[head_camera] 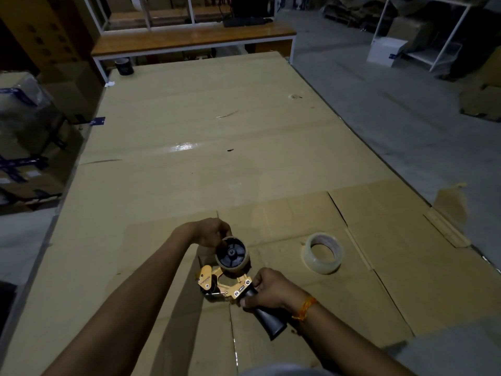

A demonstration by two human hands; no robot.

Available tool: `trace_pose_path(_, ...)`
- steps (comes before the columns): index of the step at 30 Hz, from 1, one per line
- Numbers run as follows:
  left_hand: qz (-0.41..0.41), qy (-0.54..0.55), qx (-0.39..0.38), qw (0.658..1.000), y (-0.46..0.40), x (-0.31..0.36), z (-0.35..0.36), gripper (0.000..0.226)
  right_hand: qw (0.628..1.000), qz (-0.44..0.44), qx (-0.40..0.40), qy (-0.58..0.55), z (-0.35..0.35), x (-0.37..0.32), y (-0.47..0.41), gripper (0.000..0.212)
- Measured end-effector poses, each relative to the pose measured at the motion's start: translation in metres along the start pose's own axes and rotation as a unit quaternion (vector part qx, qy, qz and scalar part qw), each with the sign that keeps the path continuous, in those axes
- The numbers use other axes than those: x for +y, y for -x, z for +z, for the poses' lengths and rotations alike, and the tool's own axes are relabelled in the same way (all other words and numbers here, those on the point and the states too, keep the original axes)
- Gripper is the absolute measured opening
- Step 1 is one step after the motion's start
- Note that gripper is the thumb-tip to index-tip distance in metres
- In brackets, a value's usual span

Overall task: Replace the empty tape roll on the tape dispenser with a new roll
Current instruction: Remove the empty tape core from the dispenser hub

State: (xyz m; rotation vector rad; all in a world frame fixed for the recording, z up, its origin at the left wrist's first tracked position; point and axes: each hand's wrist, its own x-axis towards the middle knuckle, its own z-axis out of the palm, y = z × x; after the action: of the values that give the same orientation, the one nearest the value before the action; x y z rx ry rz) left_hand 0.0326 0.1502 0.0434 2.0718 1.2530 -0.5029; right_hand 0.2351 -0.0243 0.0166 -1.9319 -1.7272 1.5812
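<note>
An orange-framed tape dispenser (230, 284) with a black handle lies in front of me over the cardboard. On its black hub sits an empty brown cardboard core (232, 255). My left hand (211, 233) grips the far side of that core. My right hand (267, 287) is closed around the top of the dispenser's black handle. A full roll of clear tape (322, 252) lies flat on the cardboard to the right of the dispenser, untouched.
Flattened cardboard sheets (189, 164) cover a large work surface. A black roll (124, 67) stands at its far left corner. Wrapped boxes (24, 131) are stacked at left, a wooden bench (189, 40) behind, white shelving (423, 36) at far right.
</note>
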Motion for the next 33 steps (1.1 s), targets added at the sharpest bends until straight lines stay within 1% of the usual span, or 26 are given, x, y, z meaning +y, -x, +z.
trace_pose_path(2,-0.013,-0.011,-0.004,1.000,-0.001,0.004,0.001,0.033,1.000,0.009,-0.008,0.008,0.001,0.000,-0.003,0.031)
trace_pose_path(4,-0.026,-0.017,-0.010,0.999,-0.003,0.010,0.002,0.036,1.000,0.020,-0.016,0.011,0.001,0.000,-0.003,0.031)
trace_pose_path(6,-0.023,-0.006,0.017,1.000,-0.007,0.013,0.004,0.036,0.999,0.036,-0.034,-0.010,0.002,0.000,0.000,0.032)
trace_pose_path(9,-0.024,0.037,0.097,0.994,-0.004,0.016,0.011,0.038,0.995,0.051,-0.048,-0.070,0.008,0.000,0.002,0.032)
trace_pose_path(11,-0.042,0.072,0.176,0.981,0.004,0.018,0.017,0.041,0.992,0.052,-0.038,-0.109,0.016,0.001,0.001,0.041)
trace_pose_path(12,-0.060,0.082,0.219,0.970,0.009,0.020,0.021,0.041,0.991,0.050,-0.032,-0.121,0.019,0.002,0.001,0.043)
trace_pose_path(13,-0.082,0.084,0.259,0.959,0.015,0.022,0.025,0.040,0.991,0.045,-0.031,-0.124,0.020,0.002,0.002,0.040)
trace_pose_path(15,-0.139,0.095,0.306,0.937,0.023,0.027,0.031,0.036,0.993,0.038,-0.038,-0.109,0.017,0.002,0.004,0.036)
trace_pose_path(16,-0.168,0.109,0.307,0.931,0.027,0.030,0.034,0.036,0.993,0.034,-0.043,-0.105,0.013,0.002,0.005,0.038)
trace_pose_path(18,-0.208,0.119,0.266,0.934,0.035,0.039,0.040,0.042,0.989,0.038,-0.051,-0.131,0.003,0.003,0.005,0.044)
trace_pose_path(20,-0.221,0.120,0.219,0.943,0.041,0.052,0.047,0.037,0.983,0.052,-0.051,-0.168,-0.008,0.003,0.005,0.056)
trace_pose_path(21,-0.220,0.134,0.202,0.945,0.041,0.056,0.050,0.031,0.982,0.061,-0.057,-0.167,-0.013,0.003,0.006,0.061)
trace_pose_path(22,-0.220,0.155,0.190,0.944,0.041,0.061,0.052,0.030,0.983,0.067,-0.069,-0.159,-0.016,0.002,0.008,0.061)
trace_pose_path(25,-0.231,0.215,0.167,0.934,0.040,0.073,0.056,0.034,0.982,0.075,-0.126,-0.116,-0.013,0.001,0.010,0.043)
trace_pose_path(27,-0.244,0.247,0.167,0.923,0.040,0.079,0.061,0.038,0.981,0.076,-0.138,-0.113,-0.005,0.001,0.011,0.032)
trace_pose_path(31,-0.270,0.298,0.183,0.897,0.039,0.092,0.069,0.044,0.974,0.066,-0.143,-0.165,0.002,0.000,0.014,0.031)
trace_pose_path(33,-0.279,0.270,0.194,0.901,0.043,0.103,0.071,0.042,0.976,0.056,-0.148,-0.151,0.002,0.000,0.015,0.023)
